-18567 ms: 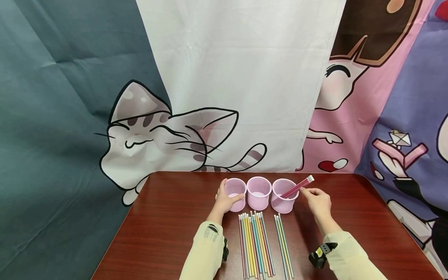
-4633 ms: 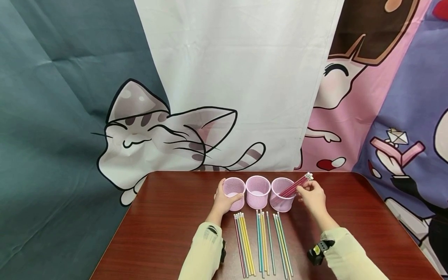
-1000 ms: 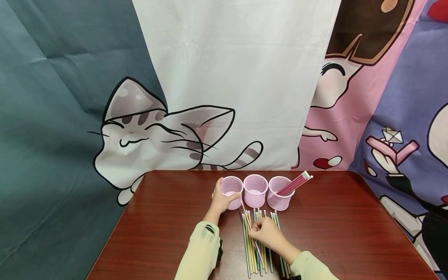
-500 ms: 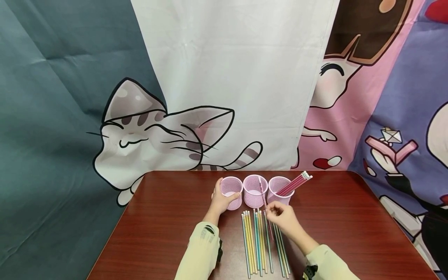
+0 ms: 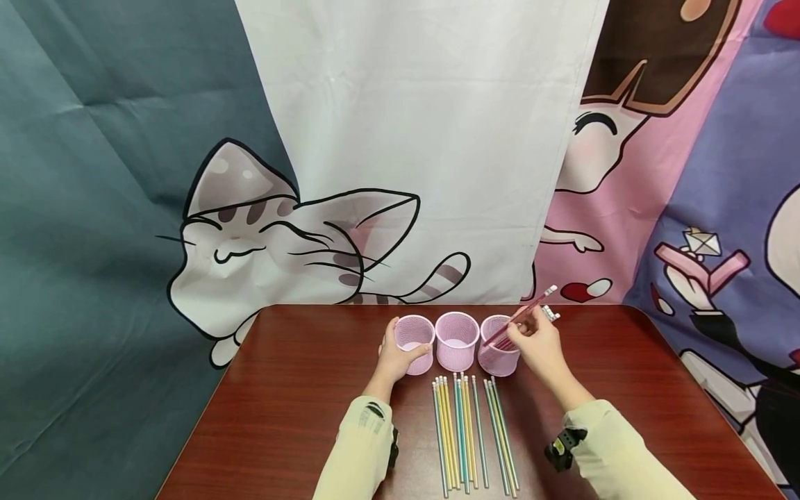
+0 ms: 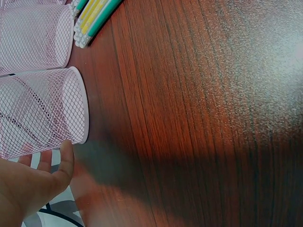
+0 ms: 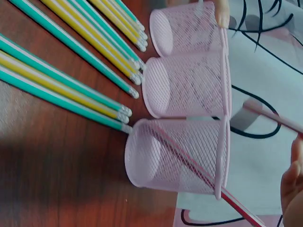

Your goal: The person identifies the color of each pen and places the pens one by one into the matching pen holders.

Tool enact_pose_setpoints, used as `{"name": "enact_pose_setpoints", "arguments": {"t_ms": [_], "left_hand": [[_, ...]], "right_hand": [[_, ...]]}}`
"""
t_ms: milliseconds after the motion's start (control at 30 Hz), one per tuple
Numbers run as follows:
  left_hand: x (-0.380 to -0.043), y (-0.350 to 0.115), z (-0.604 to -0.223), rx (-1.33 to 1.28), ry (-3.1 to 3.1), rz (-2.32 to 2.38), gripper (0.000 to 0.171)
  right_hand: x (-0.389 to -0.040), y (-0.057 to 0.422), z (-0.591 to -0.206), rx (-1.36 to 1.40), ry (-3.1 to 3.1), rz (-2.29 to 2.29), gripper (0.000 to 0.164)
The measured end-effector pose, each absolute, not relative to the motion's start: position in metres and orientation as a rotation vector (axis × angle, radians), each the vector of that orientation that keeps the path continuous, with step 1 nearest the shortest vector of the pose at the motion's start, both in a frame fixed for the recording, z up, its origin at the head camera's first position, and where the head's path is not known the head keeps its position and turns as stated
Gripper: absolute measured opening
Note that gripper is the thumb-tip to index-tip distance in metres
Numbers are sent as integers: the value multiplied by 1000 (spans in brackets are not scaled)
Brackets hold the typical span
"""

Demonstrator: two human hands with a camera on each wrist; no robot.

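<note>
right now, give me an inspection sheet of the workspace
Surface: reddish-brown, wood-grained table.
Job's things: three pink mesh cups in a row; loose green and yellow pencils laid out in front; red pencils leaning in the right cup.
Clutter: nothing seen.
Grips: left grip holds the left cup; right grip pinches one red pencil near the right cup.
Cables: nothing seen.
Surroundings: printed cloth backdrop behind the table, showing a cartoon cat.

Head view high, wrist views near cups [image 5: 455, 357]

Bare hands [image 5: 541, 344], pale yellow sleeves [image 5: 355, 453], black wrist devices [image 5: 558, 454]
</note>
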State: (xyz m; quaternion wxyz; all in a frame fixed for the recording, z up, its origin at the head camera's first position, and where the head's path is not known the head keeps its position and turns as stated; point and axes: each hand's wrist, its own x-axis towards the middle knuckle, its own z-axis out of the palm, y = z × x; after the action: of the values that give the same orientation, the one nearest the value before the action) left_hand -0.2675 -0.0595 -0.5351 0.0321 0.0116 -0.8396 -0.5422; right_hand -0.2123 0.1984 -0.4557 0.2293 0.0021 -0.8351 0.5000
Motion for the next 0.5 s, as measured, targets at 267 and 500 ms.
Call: {"name": "enact_pose_setpoints", "arguments": {"t_ms": [267, 500], "left_hand": [[-266, -59, -533, 11, -2562, -1670, 92], [-265, -59, -532, 6, -2558, -1670, 92]], "right_hand": [[-212, 209, -462, -205, -2368, 1138, 11], [-210, 216, -474, -304, -2451, 1130, 20]]}}
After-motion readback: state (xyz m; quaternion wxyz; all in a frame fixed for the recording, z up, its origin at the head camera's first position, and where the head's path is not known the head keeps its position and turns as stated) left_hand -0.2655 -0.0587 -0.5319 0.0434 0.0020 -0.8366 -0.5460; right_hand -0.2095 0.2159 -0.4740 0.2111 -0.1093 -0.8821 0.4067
